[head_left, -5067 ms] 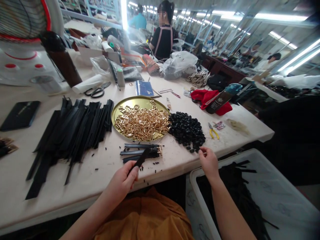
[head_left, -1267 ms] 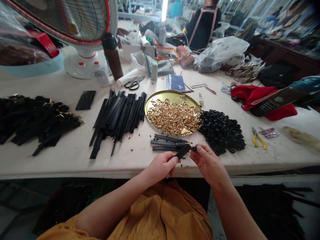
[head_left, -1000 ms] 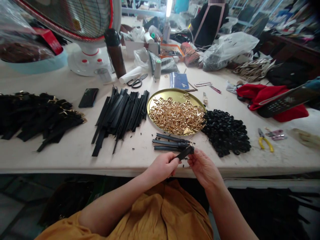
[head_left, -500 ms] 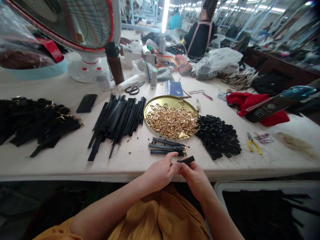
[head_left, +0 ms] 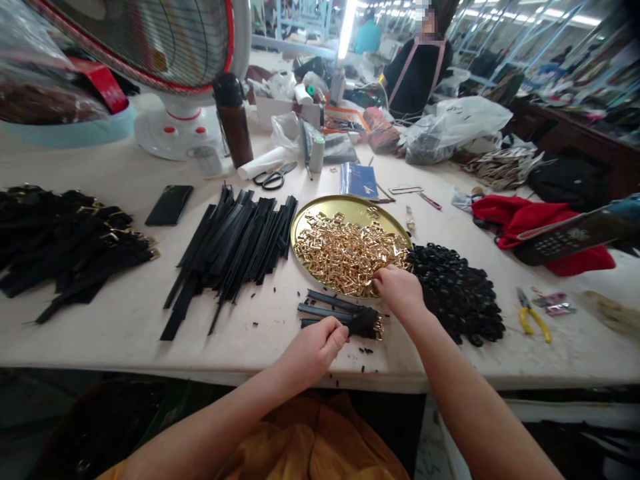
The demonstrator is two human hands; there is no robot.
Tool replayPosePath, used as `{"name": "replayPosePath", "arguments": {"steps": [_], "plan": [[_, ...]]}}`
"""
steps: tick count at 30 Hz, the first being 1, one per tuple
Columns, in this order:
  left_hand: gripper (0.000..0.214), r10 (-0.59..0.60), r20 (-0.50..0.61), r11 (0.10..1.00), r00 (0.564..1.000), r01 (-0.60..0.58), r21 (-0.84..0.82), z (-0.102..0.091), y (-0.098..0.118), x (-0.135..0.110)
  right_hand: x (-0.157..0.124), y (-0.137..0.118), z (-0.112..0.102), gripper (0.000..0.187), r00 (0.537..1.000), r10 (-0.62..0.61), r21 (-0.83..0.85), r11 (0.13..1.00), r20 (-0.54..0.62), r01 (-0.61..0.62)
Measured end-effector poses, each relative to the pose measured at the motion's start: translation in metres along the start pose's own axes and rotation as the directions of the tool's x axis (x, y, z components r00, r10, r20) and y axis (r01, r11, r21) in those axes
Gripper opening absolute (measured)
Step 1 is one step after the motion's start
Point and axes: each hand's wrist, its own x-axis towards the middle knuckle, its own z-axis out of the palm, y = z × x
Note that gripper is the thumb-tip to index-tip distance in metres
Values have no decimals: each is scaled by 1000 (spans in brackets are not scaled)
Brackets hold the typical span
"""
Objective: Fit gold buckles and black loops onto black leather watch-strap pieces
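Note:
My left hand (head_left: 320, 343) is closed on a black strap (head_left: 361, 323), whose end sticks out to the right over the finished-looking straps on the table. Those several black straps (head_left: 327, 311) lie side by side with gold buckles at their right ends. Over the front right rim of a round gold tray (head_left: 320, 204) reaches my right hand (head_left: 400, 290). Its fingers are pinched together at the edge of a heap of small gold buckles (head_left: 345, 253); what is between the fingertips is hidden.
Long black strips (head_left: 235, 240) lie left of the tray, black loops (head_left: 455, 287) in a pile to its right. Yellow-handled pliers (head_left: 533, 320), scissors (head_left: 276, 177), a phone (head_left: 170, 205), a bottle (head_left: 234, 123) and a fan (head_left: 165, 47) stand or lie around. A person (head_left: 417, 67) is beyond the table.
My right hand has left the strap and moved up to the buckles in the tray. The left hand keeps the strap, shifted slightly left. The view has tilted a little.

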Motion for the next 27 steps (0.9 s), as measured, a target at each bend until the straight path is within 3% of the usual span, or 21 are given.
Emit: {"name": "replayPosePath", "arguments": {"steps": [6, 8, 9, 10, 11, 13, 14, 15, 17, 20, 23, 27], "plan": [[32, -29, -27, 997, 999, 26, -78, -5, -5, 0, 12, 2, -1, 13, 999, -13, 16, 1000, 34, 12], [32, -15, -64, 989, 998, 5, -146, -4, -6, 1, 1, 6, -10, 15, 999, 31, 217, 975, 18, -34], [32, -5, -89, 984, 996, -11, -180, -4, -5, 2, -8, 6, -15, 17, 997, 61, 412, 909, 38, -72], [31, 5, -115, 978, 993, -29, -206, -4, -4, 4, -18, 4, -20, 20, 992, 83, 635, 763, 90, -122], [30, 13, -138, 974, 990, -43, -224, -4, -2, 5, -30, 0, -24, 22, 982, 76, 821, 540, 171, -185], [29, 17, -156, 970, 988, -54, -239, -4, 2, 8, -55, -12, -30, 24, 944, -16, 941, 88, 331, -328], [30, 14, -145, 968, 989, -50, -248, -3, 5, 8, -68, -19, -32, 23, 920, -61, 918, -71, 387, -390], [31, 7, -125, 964, 992, -40, -264, -1, 7, 8, -79, -26, -31, 22, 897, -99, 878, -186, 430, -442], [32, -12, -74, 953, 997, -10, -301, 2, 12, 6, -99, -39, -28, 22, 858, -153, 800, -312, 491, -513], [29, -67, -3, 934, 998, 62, -352, 7, 17, -2, -118, -50, -21, 21, 822, -214, 729, -382, 528, -568], [25, -129, 43, 894, 991, 135, -427, 9, 18, -10, -129, -55, -18, 21, 829, -222, 736, -384, 513, -558], [22, -116, -98, 939, 988, 76, -336, 11, 15, -15, -137, -62, -21, 25, 915, -51, 889, -221, 401, -402]]}}
